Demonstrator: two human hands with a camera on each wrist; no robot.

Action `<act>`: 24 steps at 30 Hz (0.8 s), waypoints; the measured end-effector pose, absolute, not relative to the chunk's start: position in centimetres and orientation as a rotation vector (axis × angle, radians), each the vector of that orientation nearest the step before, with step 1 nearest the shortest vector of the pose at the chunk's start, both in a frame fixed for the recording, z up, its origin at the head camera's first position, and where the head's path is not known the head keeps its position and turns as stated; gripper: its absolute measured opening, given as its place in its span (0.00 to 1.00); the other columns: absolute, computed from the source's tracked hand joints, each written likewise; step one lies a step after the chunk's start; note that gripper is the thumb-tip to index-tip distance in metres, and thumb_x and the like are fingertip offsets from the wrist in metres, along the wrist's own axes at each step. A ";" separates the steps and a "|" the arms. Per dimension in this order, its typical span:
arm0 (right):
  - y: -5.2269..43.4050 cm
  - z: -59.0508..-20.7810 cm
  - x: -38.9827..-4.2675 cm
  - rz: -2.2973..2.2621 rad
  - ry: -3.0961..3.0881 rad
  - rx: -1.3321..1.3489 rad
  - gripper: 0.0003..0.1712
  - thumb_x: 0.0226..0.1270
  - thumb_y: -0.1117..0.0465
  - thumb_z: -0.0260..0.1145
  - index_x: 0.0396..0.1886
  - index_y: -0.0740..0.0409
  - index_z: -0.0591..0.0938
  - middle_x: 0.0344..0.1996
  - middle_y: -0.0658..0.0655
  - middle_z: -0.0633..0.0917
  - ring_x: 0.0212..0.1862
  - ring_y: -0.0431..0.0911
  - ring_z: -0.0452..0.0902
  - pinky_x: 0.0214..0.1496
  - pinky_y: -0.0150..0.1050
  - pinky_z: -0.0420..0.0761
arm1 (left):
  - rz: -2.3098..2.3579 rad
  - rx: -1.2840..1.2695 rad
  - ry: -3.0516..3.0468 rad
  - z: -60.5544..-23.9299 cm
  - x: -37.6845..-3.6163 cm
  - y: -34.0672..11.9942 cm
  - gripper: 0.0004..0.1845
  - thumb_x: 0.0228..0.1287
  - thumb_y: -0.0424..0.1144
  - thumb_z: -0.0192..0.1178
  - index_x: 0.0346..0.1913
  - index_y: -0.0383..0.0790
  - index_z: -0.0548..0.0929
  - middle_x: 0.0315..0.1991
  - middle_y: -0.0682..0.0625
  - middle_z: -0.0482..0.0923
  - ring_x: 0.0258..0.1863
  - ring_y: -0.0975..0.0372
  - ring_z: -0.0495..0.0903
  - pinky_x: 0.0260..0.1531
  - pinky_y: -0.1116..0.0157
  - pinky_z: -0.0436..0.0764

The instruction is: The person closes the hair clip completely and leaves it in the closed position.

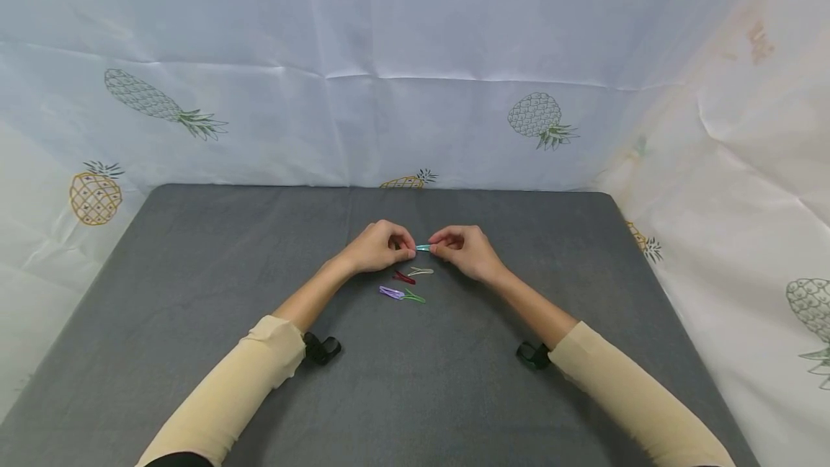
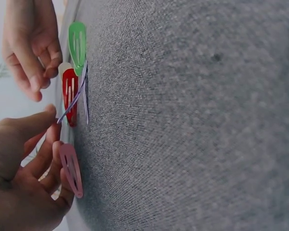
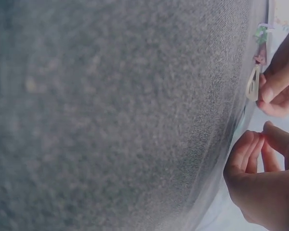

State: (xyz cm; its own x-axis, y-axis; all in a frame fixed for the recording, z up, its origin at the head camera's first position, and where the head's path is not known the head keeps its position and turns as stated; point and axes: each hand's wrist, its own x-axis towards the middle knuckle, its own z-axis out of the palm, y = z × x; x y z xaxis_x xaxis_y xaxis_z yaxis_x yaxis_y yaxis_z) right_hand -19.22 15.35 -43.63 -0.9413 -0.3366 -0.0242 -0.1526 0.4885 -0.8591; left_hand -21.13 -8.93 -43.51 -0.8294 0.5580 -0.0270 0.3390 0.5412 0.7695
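Between the two hands is a teal snap hair clip point(image 1: 423, 247), held a little off the far-middle tabletop. My left hand point(image 1: 382, 246) pinches its left end with thumb and forefinger; my right hand point(image 1: 464, 249) pinches the right end. Just nearer the body lie a red hair clip point(image 1: 404, 277), a cream one point(image 1: 421, 271), a purple one point(image 1: 391, 293) and a green one point(image 1: 413, 297), close together. A pink hair clip point(image 2: 71, 169) shows beside the left hand's lower fingers in the left wrist view; whether it touches them I cannot tell.
A grey cloth covers the table point(image 1: 415, 395). Behind it and at the sides hangs a white curtain point(image 1: 415, 128) printed with pineapples. Black straps point(image 1: 322, 349) sit at the cuffs of both cream sleeves point(image 1: 227, 388).
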 end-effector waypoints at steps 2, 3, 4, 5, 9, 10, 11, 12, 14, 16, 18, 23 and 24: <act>15.4 -43.5 -19.0 -1.429 2.539 -0.435 0.11 0.77 0.63 0.72 0.52 0.63 0.91 0.41 0.65 0.92 0.38 0.50 0.89 0.40 0.30 0.83 | 1.163 0.758 2.500 -43.5 -21.0 -9.0 0.04 0.75 0.36 0.70 0.44 0.39 0.92 0.34 0.48 0.89 0.27 0.66 0.76 0.34 0.68 0.75; 15.4 -43.5 -18.9 -1.423 2.538 -0.441 0.11 0.77 0.64 0.72 0.52 0.63 0.91 0.41 0.64 0.92 0.38 0.49 0.88 0.40 0.31 0.83 | 1.161 0.763 2.493 -43.4 -20.9 -9.1 0.04 0.75 0.35 0.70 0.44 0.39 0.92 0.34 0.48 0.89 0.27 0.66 0.77 0.34 0.68 0.75; 15.4 -43.5 -18.8 -1.417 2.536 -0.447 0.11 0.77 0.64 0.72 0.52 0.64 0.91 0.41 0.64 0.92 0.38 0.49 0.88 0.40 0.31 0.83 | 1.157 0.771 2.487 -43.4 -20.9 -9.1 0.04 0.75 0.35 0.70 0.44 0.38 0.92 0.34 0.48 0.89 0.28 0.66 0.77 0.35 0.68 0.76; 15.4 -43.5 -18.7 -1.412 2.532 -0.448 0.11 0.77 0.63 0.72 0.52 0.63 0.91 0.41 0.63 0.92 0.38 0.48 0.88 0.40 0.31 0.83 | 1.152 0.777 2.481 -43.3 -20.8 -9.1 0.04 0.75 0.35 0.69 0.44 0.38 0.92 0.35 0.48 0.89 0.28 0.67 0.78 0.36 0.68 0.76; 15.4 -43.5 -18.2 -1.393 2.508 -0.471 0.11 0.77 0.63 0.72 0.52 0.63 0.90 0.40 0.62 0.92 0.37 0.46 0.87 0.39 0.31 0.83 | 1.134 0.800 2.450 -43.1 -20.5 -9.3 0.05 0.76 0.35 0.69 0.45 0.38 0.92 0.37 0.47 0.90 0.30 0.67 0.79 0.37 0.68 0.78; 15.4 -43.5 -18.0 -1.390 2.502 -0.479 0.11 0.77 0.62 0.73 0.52 0.63 0.90 0.40 0.62 0.92 0.37 0.46 0.87 0.39 0.31 0.83 | 1.129 0.807 2.444 -43.1 -20.4 -9.3 0.05 0.76 0.35 0.69 0.45 0.38 0.92 0.37 0.47 0.90 0.30 0.67 0.80 0.37 0.68 0.78; 15.4 -43.6 -17.9 -1.389 2.495 -0.489 0.11 0.77 0.62 0.73 0.52 0.63 0.91 0.40 0.62 0.92 0.36 0.46 0.87 0.39 0.31 0.83 | 1.125 0.810 2.436 -43.1 -20.4 -9.4 0.05 0.75 0.35 0.69 0.45 0.38 0.92 0.37 0.47 0.91 0.30 0.67 0.80 0.37 0.68 0.78; 15.4 -43.6 -17.8 -1.387 2.491 -0.502 0.11 0.77 0.63 0.73 0.51 0.64 0.90 0.40 0.63 0.92 0.36 0.47 0.87 0.39 0.31 0.83 | 1.124 0.813 2.426 -43.0 -20.3 -9.4 0.05 0.75 0.35 0.69 0.46 0.38 0.92 0.37 0.46 0.91 0.30 0.67 0.80 0.36 0.68 0.78; 15.4 -43.6 -17.6 -1.385 2.484 -0.521 0.10 0.76 0.63 0.73 0.51 0.65 0.91 0.40 0.64 0.92 0.36 0.47 0.88 0.39 0.31 0.83 | 1.118 0.821 2.412 -43.0 -20.3 -9.5 0.05 0.75 0.35 0.69 0.46 0.38 0.93 0.37 0.46 0.91 0.30 0.66 0.80 0.36 0.68 0.78; 15.3 -43.6 -17.4 -1.379 2.483 -0.531 0.10 0.76 0.64 0.73 0.50 0.65 0.91 0.39 0.64 0.92 0.36 0.46 0.88 0.38 0.31 0.82 | 1.111 0.830 2.403 -43.0 -20.2 -9.6 0.05 0.74 0.35 0.70 0.46 0.38 0.93 0.37 0.46 0.91 0.30 0.66 0.81 0.35 0.69 0.77; 15.3 -43.7 -17.3 -1.370 2.486 -0.538 0.10 0.75 0.64 0.73 0.49 0.64 0.91 0.39 0.64 0.92 0.36 0.45 0.87 0.38 0.30 0.82 | 1.106 0.837 2.398 -43.0 -20.2 -9.6 0.05 0.74 0.36 0.71 0.46 0.38 0.93 0.37 0.46 0.91 0.30 0.66 0.81 0.35 0.70 0.77; 15.3 -43.8 -17.0 -1.347 2.486 -0.539 0.09 0.75 0.63 0.74 0.48 0.64 0.91 0.37 0.62 0.92 0.34 0.40 0.85 0.38 0.30 0.81 | 1.109 0.844 2.389 -43.2 -20.1 -9.8 0.06 0.73 0.36 0.71 0.46 0.38 0.93 0.37 0.46 0.91 0.30 0.68 0.80 0.35 0.70 0.77; 15.3 -43.9 -16.9 -1.343 2.485 -0.538 0.09 0.74 0.63 0.74 0.48 0.64 0.91 0.37 0.62 0.92 0.34 0.40 0.85 0.38 0.30 0.81 | 1.111 0.844 2.384 -43.2 -20.0 -9.8 0.06 0.73 0.36 0.71 0.46 0.38 0.93 0.37 0.46 0.92 0.30 0.68 0.80 0.35 0.70 0.77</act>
